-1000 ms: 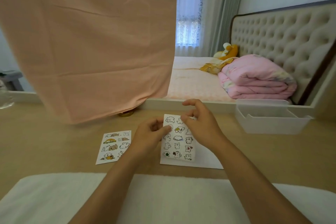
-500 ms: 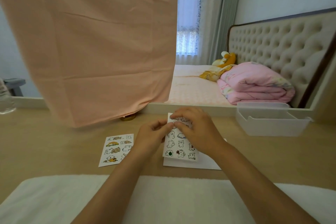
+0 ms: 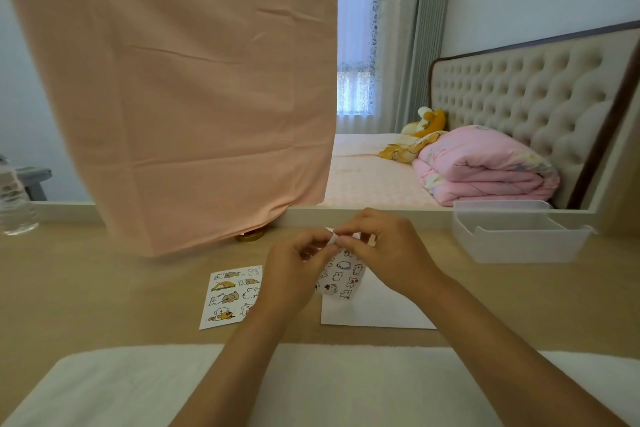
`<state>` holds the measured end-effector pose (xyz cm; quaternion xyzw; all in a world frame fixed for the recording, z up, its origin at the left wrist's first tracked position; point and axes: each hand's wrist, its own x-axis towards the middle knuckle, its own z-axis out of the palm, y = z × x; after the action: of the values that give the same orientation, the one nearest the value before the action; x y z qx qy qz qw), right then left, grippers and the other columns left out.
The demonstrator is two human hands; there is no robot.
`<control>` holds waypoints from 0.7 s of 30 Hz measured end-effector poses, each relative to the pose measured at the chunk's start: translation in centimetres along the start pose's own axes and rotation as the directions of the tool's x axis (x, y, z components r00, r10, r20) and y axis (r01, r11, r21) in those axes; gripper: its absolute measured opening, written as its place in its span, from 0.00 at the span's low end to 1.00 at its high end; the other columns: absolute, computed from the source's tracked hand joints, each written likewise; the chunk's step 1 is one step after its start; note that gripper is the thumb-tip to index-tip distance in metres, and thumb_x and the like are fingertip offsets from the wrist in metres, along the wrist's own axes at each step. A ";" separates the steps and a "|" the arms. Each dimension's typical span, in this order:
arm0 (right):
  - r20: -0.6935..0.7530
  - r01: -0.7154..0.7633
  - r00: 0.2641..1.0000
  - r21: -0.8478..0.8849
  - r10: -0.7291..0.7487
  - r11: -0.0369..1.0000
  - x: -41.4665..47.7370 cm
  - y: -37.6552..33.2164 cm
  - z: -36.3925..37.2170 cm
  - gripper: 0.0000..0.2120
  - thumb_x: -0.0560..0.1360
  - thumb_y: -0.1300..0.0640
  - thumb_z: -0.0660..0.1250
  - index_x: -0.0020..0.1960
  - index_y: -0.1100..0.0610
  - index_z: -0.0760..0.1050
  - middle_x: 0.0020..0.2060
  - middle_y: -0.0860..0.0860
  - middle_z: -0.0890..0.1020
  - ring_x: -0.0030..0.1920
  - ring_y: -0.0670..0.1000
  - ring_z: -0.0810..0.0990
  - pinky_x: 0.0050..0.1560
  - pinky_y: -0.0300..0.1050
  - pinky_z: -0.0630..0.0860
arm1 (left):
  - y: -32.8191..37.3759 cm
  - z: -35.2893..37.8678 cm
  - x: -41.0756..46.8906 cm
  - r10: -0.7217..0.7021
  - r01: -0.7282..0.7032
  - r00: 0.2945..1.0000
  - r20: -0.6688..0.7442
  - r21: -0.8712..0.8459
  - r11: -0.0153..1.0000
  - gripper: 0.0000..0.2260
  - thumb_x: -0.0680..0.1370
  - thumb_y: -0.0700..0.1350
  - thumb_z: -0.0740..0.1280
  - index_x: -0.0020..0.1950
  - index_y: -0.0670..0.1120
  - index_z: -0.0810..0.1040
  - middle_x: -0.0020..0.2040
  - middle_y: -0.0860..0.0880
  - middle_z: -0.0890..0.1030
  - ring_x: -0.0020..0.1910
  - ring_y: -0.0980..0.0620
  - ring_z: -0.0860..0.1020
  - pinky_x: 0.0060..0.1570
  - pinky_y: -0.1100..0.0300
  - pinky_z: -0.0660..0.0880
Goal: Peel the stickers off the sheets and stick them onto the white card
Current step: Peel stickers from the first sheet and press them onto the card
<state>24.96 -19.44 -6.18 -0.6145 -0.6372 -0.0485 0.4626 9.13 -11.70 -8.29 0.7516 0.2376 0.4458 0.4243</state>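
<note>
held sticker sheet (image 3: 341, 274): lifted and curled over the 10 o'clock corner of the white card (image 3: 374, 308)
left hand (image 3: 294, 270): fingers curled, pinching the sheet's bent top edge
right hand (image 3: 384, 250): fingertips clamped on the same edge, touching the left's
white card: flat on the table (image 3: 104, 288)
second sticker sheet (image 3: 232, 296): flat, at the card's 9 o'clock, apart
clear tray (image 3: 519, 239): at the card's 2 o'clock
</note>
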 end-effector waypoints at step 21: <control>-0.069 0.005 0.998 -0.025 -0.007 1.000 -0.4 -1.1 0.7 0.05 0.76 0.54 0.72 0.48 0.47 0.86 0.38 0.41 0.83 0.38 0.45 0.80 0.39 0.49 0.79 | 1.2 -0.6 -0.9 -0.039 0.038 0.999 0.003 0.057 0.998 0.07 0.77 0.43 0.70 0.47 0.56 0.83 0.46 0.60 0.84 0.49 0.60 0.82 0.51 0.46 0.81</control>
<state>23.61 -19.53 -6.35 -0.6162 -0.6219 -0.0791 0.4766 8.15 -12.72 -7.53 0.7594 0.2639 0.4291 0.4116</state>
